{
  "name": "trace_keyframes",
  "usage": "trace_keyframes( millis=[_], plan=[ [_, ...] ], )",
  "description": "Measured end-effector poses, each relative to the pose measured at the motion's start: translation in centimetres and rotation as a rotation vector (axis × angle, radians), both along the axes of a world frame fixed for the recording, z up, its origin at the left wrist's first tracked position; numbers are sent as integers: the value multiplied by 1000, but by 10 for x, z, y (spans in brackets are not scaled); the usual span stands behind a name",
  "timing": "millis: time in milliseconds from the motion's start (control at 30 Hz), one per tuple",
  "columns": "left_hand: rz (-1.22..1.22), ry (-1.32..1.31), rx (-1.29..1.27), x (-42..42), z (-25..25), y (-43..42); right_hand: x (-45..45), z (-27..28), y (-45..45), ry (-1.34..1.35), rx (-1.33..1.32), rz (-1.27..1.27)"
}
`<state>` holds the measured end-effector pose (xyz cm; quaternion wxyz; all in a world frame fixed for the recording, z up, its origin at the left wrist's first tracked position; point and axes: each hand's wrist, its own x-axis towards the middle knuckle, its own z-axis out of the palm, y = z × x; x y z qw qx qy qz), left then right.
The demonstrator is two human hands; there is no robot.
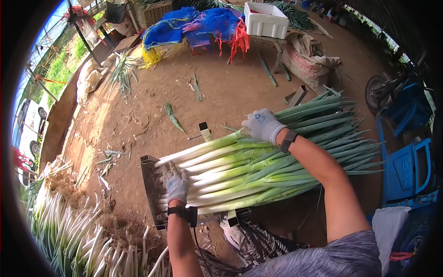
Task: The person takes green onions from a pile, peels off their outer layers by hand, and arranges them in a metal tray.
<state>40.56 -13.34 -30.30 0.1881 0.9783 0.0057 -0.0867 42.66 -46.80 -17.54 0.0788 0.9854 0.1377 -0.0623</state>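
Observation:
Long leeks [230, 173] lie side by side in a low metal rack, white root ends to the left and green leaves to the right. My left hand [177, 187], in a soiled pale glove, is at the root ends beside the rack's end plate [150, 189]. Its fingers curl among the roots, partly blending with them. With a gloved grip, my right hand [263, 125] is closed around the green part of the leek along the far edge of the layer. Dark bands circle both wrists.
A heap of leeks [87, 235] with roots fills the lower left. Blue mesh bags [210, 23] and a white foam box [265, 21] rest on a bench behind. A woven sack [309, 60] stands near it. To the right are a blue vehicle [406, 168] and a motorbike wheel [376, 92].

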Motion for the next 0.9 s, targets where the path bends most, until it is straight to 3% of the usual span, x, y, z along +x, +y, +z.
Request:
trace_keyframes(
  millis=[67, 133, 167, 233, 333, 433, 600, 700, 767, 867, 900],
  plan=[
    [-2, 0, 7, 1, 0, 0, -9, 11, -2, 13, -24, -49],
    [4, 0, 23, 0, 1, -2, -4, -29, -23, 8, -39, -44],
    [10, 19, 35, 1, 0, -2, 12, -97, -56, -155, -101, 95],
    [22, 56, 60, 5, -7, -1, 59, -255, -128, -687, -477, 336],
    [8, -6, 21, 8, -32, 8, 45, -194, -94, -330, 61, 168],
    [-8, -61, -6, 3, -28, 7, 33, -184, -87, -142, 352, 171],
    [-4, -98, -4, 2, -28, 4, 4, -128, -64, -134, 203, 256],
    [-3, -110, -2, 3, -30, 4, 10, -129, -62, -122, 284, 269],
    [5, -101, 7, 5, -29, 4, 22, -130, -53, -96, 203, 293],
    [-11, -51, 33, 10, -21, 4, 17, -35, 13, 142, 47, 240],
    [-5, -21, 41, 11, -14, 4, 23, -37, 8, 170, 106, 226]
  ],
)
